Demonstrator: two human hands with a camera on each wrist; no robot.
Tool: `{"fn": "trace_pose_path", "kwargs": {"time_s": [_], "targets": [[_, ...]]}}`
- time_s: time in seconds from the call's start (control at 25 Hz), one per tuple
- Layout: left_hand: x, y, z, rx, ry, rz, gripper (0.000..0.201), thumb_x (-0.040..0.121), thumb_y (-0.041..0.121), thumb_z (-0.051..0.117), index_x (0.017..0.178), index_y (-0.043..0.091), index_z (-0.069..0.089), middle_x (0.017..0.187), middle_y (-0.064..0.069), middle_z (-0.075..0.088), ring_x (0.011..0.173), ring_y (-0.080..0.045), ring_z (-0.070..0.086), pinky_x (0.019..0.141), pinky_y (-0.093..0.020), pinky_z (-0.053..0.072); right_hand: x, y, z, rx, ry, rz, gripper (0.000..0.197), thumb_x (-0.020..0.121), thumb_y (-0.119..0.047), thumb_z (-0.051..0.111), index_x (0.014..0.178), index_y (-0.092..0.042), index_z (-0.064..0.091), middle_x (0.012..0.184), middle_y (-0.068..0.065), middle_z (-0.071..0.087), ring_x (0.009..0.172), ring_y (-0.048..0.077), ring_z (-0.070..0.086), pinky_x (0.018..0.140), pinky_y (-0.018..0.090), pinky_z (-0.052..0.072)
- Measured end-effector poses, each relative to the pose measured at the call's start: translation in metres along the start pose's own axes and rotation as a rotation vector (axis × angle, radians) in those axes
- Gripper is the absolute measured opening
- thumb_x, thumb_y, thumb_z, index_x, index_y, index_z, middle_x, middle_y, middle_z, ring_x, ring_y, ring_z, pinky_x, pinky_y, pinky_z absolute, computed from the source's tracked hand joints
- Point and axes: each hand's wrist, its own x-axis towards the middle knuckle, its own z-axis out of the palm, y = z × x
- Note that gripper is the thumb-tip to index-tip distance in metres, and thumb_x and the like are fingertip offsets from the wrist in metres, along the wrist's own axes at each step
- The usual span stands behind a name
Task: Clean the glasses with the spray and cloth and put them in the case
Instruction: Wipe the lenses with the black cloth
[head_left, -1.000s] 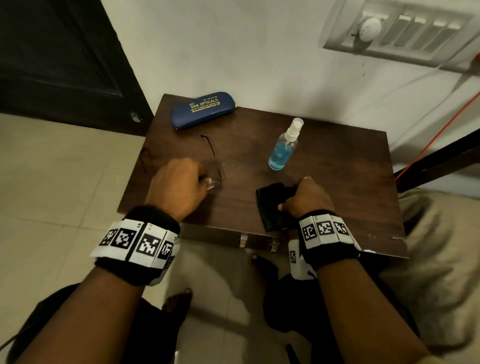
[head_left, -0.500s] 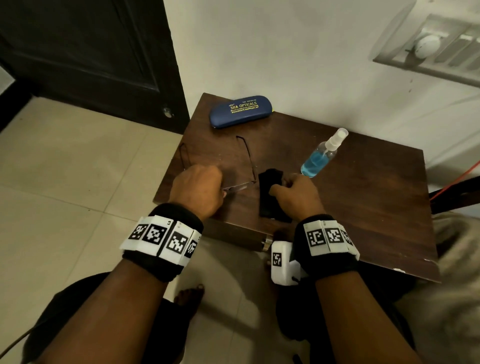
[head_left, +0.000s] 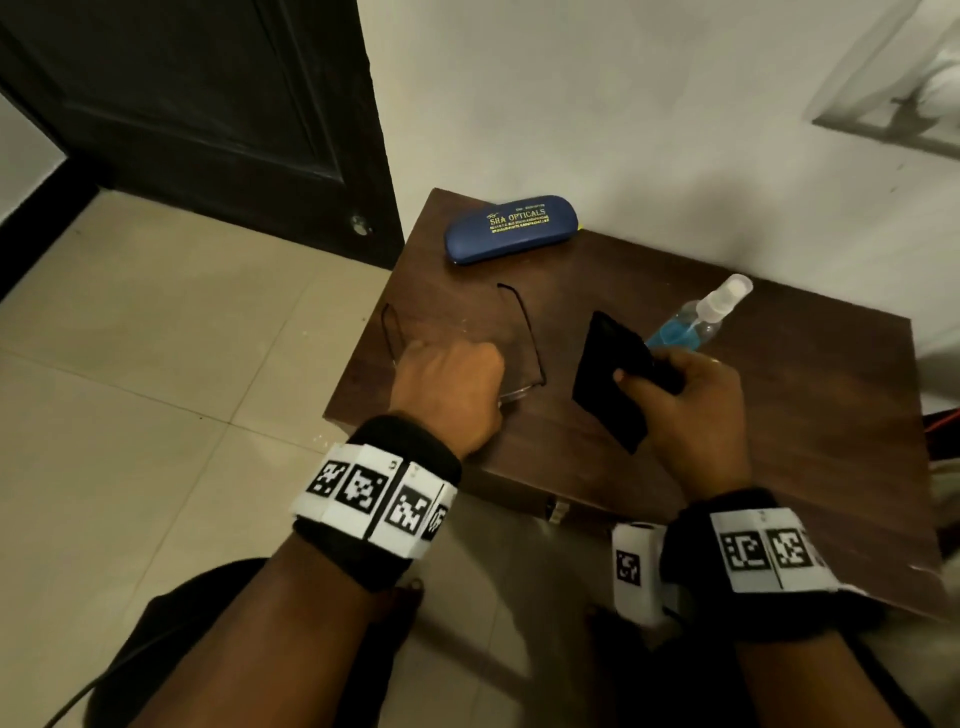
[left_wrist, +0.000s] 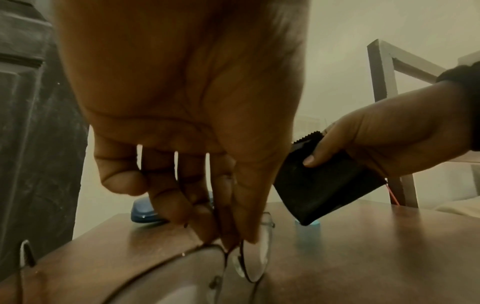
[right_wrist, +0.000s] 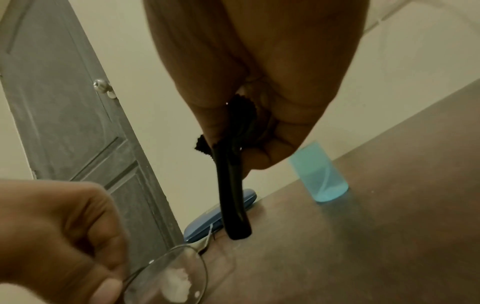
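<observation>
In the lower half of the head view, two forearms with marker-covered wristbands reach up onto a dark wooden counter (head_left: 779, 415). The left hand (head_left: 447, 389), at frame centre, has its grip clenched on the glasses (head_left: 524, 338); the left wrist view shows the fingertips (left_wrist: 228, 236) pinching the thin frame at the bridge, between the two lenses. The temples stretch away from the hand toward the upper part of the frame. Just right of it, the right hand (head_left: 691, 400) grasps a folded black cloth (head_left: 608, 384), thumb on top, raised off the counter and hanging down edge-on in the right wrist view. Behind the cloth stands the spray bottle (head_left: 696, 317) with blue liquid, centre-right. Farthest, near the wall at upper centre, lies the closed blue case (head_left: 511, 228). A dark door (head_left: 208, 114) fills the upper left.
</observation>
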Motion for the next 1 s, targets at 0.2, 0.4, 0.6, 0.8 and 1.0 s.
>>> {"fn": "trace_pose_path", "kwargs": {"time_s": [0.2, 0.4, 0.6, 0.8, 1.0], "targets": [[0.002, -0.001, 0.001, 0.02, -0.076, -0.024, 0.019, 0.087, 0.037, 0.059, 0.079, 0.022, 0.05, 0.094, -0.006, 0.066, 0.086, -0.026, 0.062, 0.082, -0.034, 0.043, 0.007, -0.01, 0.0, -0.02, -0.029, -0.114, 0.026, 0.087, -0.004, 0.064, 0.109, -0.018, 0.069, 0.09, -0.007, 0.07, 0.079, 0.0, 0.068, 0.065, 0.009, 0.051], [0.001, -0.008, -0.015, -0.292, 0.121, -0.09, 0.019, 0.085, 0.036, 0.06, 0.076, 0.02, 0.065, 0.076, 0.0, 0.066, 0.071, -0.021, 0.059, 0.065, -0.03, 0.042, 0.002, -0.014, -0.004, -0.019, 0.031, -0.232, 0.03, 0.086, -0.002, 0.065, 0.113, -0.014, 0.067, 0.096, -0.008, 0.069, 0.088, 0.0, 0.066, 0.071, 0.009, 0.052], [-0.009, -0.017, -0.034, -0.981, 0.324, -0.11, 0.025, 0.086, 0.017, 0.066, 0.06, 0.014, 0.067, 0.056, 0.001, 0.066, 0.055, -0.015, 0.061, 0.058, -0.028, 0.048, 0.005, -0.014, -0.005, -0.123, 0.265, -0.468, 0.03, 0.082, 0.004, 0.067, 0.109, -0.01, 0.068, 0.1, -0.001, 0.069, 0.089, 0.007, 0.066, 0.082, 0.026, 0.055], [-0.008, -0.012, -0.039, -1.271, 0.182, -0.123, 0.026, 0.081, 0.005, 0.067, 0.056, 0.01, 0.071, 0.057, -0.008, 0.065, 0.056, -0.013, 0.057, 0.058, -0.021, 0.043, 0.001, -0.018, 0.0, -0.192, 0.359, -0.732, 0.029, 0.084, 0.0, 0.061, 0.112, -0.003, 0.066, 0.101, 0.005, 0.067, 0.085, 0.021, 0.068, 0.077, 0.034, 0.056], [-0.004, -0.004, -0.036, -1.245, 0.105, -0.098, 0.017, 0.081, 0.009, 0.069, 0.065, 0.008, 0.075, 0.061, -0.012, 0.07, 0.055, -0.012, 0.062, 0.056, -0.018, 0.048, -0.005, -0.021, 0.009, -0.35, 0.25, -0.872, 0.032, 0.084, -0.008, 0.053, 0.114, -0.003, 0.065, 0.117, 0.011, 0.066, 0.088, 0.021, 0.062, 0.076, 0.031, 0.051]]}}
